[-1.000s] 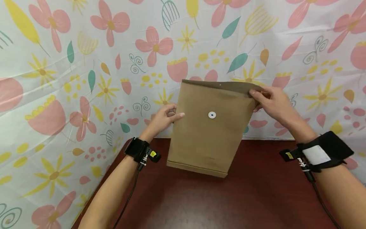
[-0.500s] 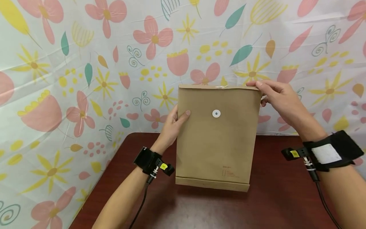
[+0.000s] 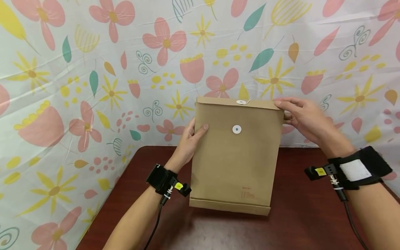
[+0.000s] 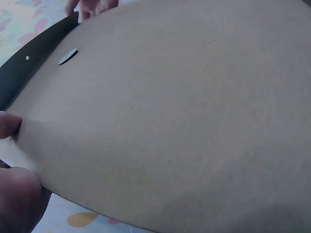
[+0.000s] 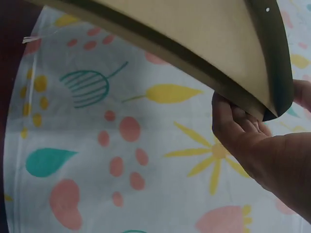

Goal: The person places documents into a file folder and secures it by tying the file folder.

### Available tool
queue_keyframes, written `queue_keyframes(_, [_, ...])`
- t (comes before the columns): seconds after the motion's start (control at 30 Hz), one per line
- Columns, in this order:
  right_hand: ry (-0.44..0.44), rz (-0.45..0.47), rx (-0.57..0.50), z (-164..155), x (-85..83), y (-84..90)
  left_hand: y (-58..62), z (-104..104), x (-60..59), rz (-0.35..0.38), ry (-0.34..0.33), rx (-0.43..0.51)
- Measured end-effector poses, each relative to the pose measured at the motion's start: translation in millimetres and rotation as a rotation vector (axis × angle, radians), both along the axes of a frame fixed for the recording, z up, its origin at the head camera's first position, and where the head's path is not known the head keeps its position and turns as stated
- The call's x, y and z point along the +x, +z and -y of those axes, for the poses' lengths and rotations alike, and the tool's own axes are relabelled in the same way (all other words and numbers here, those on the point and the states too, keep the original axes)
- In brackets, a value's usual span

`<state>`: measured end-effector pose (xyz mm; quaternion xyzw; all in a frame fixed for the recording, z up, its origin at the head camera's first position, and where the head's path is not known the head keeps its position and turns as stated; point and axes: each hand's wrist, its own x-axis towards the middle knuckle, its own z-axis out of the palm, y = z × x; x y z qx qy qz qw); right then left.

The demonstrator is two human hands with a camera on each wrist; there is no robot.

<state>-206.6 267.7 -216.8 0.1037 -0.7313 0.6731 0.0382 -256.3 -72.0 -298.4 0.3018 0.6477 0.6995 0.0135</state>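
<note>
While my left hand (image 3: pixel 189 139) pinches the left edge of the brown envelope (image 3: pixel 232 156), thumb on the front face and fingers curled behind, I hold it upright above the dark red table (image 3: pixel 290 222), its bottom edge just over the tabletop. My right hand (image 3: pixel 304 116) grips the top right corner, fingers bent over the flap (image 3: pixel 218 102) and the rest tucked behind the paper, as the right wrist view shows. The flap is folded down only a little, with one white button (image 3: pixel 241 102) on it and a second white disc (image 3: pixel 236 129) lower on the face. I judge the risks to be slight: a hard squeeze at the corner could crease the paper, a loose pinch on the left could let the envelope swing or slip, and the flap could spring open since nothing ties it.
</note>
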Motion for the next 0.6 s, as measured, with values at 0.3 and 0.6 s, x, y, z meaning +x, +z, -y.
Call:
queue_keyframes(0.3, [-0.034, 0.076, 0.055, 12.9, -3.6, -13.3, 2.3, 0.0, 3.1, 0.099, -0.048, -0.044])
queue_keyframes(0.6, [-0.071, 0.010, -0.005, 21.2, -5.2, -15.7, 17.9, -10.3, 4.4, 0.135, 0.161, -0.107])
